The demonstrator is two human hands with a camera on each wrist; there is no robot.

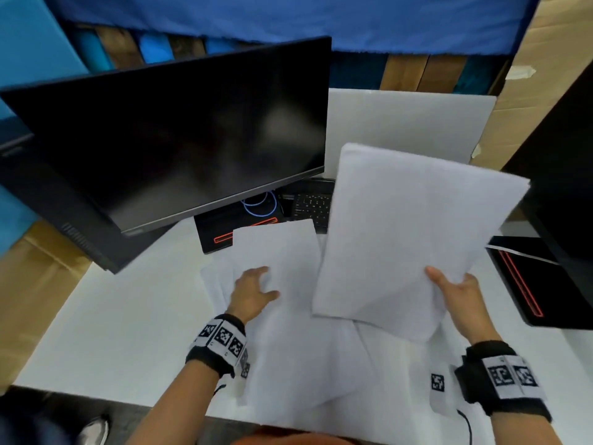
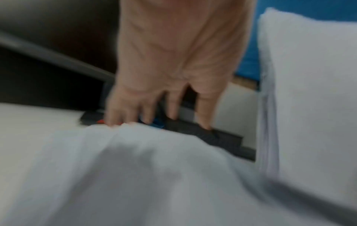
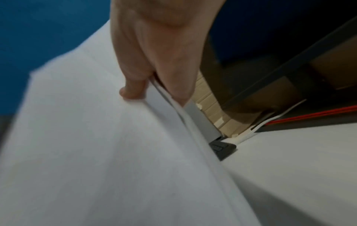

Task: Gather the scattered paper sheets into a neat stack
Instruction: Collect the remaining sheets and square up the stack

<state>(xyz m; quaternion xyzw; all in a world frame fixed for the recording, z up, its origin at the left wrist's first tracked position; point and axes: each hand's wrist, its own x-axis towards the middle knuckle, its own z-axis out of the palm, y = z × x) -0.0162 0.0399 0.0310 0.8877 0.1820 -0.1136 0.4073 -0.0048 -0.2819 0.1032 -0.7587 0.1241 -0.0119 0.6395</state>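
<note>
Your right hand (image 1: 462, 297) pinches a bundle of sheets (image 1: 414, 232) at its lower right corner, lifted off the counter (image 1: 106, 332) at 2 o'clock. Your left hand (image 1: 253, 292), fingers (image 2: 123, 110) spread and relaxed, presses on loose sheets (image 1: 288, 342) lying at center, below the monitor (image 1: 179, 136).

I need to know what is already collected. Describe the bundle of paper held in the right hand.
The bundle of paper is plain white, unprinted as far as shown, several sheets thick at its edge in the right wrist view. It is lifted off the white table, tilted, its far end raised above the keyboard. The right hand pinches its near right corner, thumb on top, fingers beneath. The sheets bow slightly and look roughly aligned. Nothing else visibly touches it.
</note>
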